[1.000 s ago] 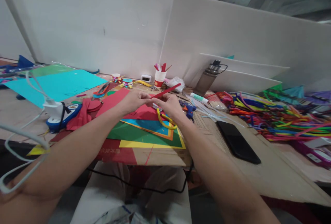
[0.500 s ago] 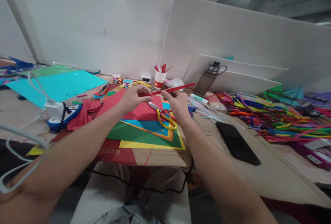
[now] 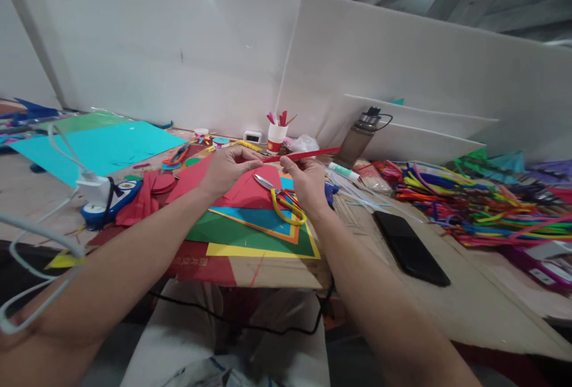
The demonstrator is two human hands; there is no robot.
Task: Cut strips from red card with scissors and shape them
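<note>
A narrow red paper strip [image 3: 271,159] is stretched between my two hands, above the stacked sheets. My left hand [image 3: 231,167] pinches its left end between thumb and fingers. Further along, my right hand [image 3: 306,174] grips the strip, and its free end sticks out to the right past the fingers. Beneath lie red paper [image 3: 243,190] and blue, orange, green and yellow sheets, fanned out at the edges. Scissors with yellow handles [image 3: 286,208] rest on these sheets, close under my right hand, their blades pointing up and left.
A black phone [image 3: 411,247] lies on cardboard at the right, near a heap of coloured pipe cleaners [image 3: 482,202]. Behind my hands stand a paper cup [image 3: 277,137] with red sticks and a bottle [image 3: 357,137]. A power strip [image 3: 111,202] with white cables is at the left.
The strip's right end has dipped slightly, so it lies closer to level. Both hands keep their hold and have hardly moved.
</note>
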